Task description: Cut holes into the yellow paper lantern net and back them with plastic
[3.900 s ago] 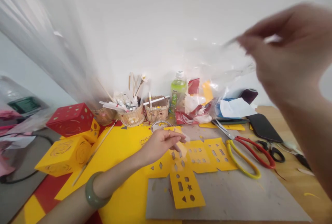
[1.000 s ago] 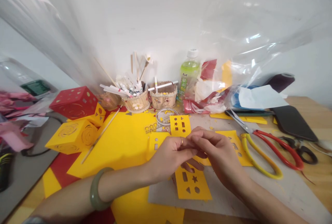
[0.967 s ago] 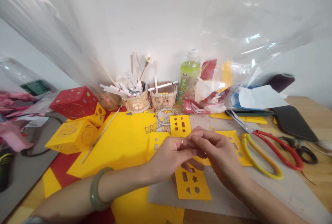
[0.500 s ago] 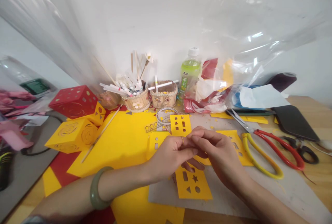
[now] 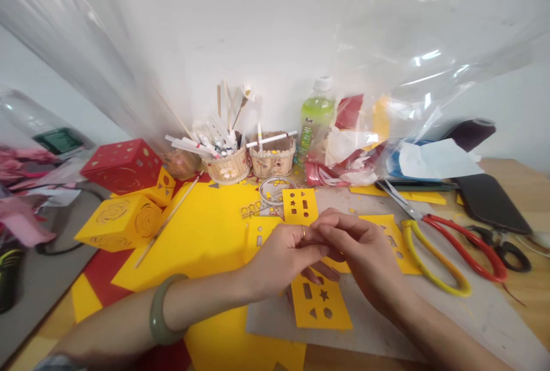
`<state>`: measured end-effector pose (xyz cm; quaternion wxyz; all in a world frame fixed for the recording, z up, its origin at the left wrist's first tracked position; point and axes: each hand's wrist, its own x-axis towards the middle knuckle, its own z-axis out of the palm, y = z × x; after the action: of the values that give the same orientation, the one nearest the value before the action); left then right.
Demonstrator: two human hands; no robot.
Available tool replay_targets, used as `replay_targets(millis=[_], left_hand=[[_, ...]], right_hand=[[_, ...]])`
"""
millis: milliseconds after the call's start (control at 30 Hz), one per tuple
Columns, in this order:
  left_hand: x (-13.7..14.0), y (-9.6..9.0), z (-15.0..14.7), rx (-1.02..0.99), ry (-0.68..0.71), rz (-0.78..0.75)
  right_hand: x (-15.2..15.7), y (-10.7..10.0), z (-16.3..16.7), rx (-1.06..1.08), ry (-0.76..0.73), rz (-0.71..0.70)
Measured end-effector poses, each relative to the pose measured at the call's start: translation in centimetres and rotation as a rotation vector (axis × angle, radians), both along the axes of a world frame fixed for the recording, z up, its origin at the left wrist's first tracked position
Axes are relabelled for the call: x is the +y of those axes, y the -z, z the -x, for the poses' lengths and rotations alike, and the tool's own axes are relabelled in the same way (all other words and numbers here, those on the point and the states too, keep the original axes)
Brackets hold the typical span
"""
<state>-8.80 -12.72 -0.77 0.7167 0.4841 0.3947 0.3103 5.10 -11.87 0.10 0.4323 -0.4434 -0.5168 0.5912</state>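
Note:
My left hand [image 5: 279,259] and my right hand [image 5: 358,250] meet over the middle of the work surface, fingertips pressed together. Whatever lies between the fingers is hidden. Beneath them is a yellow paper cutout [image 5: 320,302] with star, triangle, rectangle and hexagon holes, its upper part covered by my fingers. A similar yellow panel [image 5: 287,196] stretches behind my hands, and more of this paper [image 5: 378,225] shows past my right hand. A round stencil [image 5: 277,190] and a small ruler-like stencil [image 5: 253,210] lie just beyond.
Red-and-yellow-handled scissors [image 5: 455,245] lie open on the right, beside black-handled scissors [image 5: 511,250]. Yellow paper [image 5: 201,233], a thin stick [image 5: 167,219] and two decorated boxes, one yellow [image 5: 116,225] and one red [image 5: 124,167], are at left. Pen baskets [image 5: 227,167] and a green drink bottle [image 5: 317,113] stand behind.
The view has shifted very slightly. My hands keep the same pose, fingertips together, and nothing on the table has visibly moved.

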Motion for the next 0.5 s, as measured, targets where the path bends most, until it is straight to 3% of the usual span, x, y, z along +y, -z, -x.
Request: replay_targets(millis=[500], left_hand=[[0.01, -0.1, -0.02, -0.018, -0.012, 0.018]], right_hand=[[-0.1, 0.03, -0.14, 0.014, -0.006, 0.007]])
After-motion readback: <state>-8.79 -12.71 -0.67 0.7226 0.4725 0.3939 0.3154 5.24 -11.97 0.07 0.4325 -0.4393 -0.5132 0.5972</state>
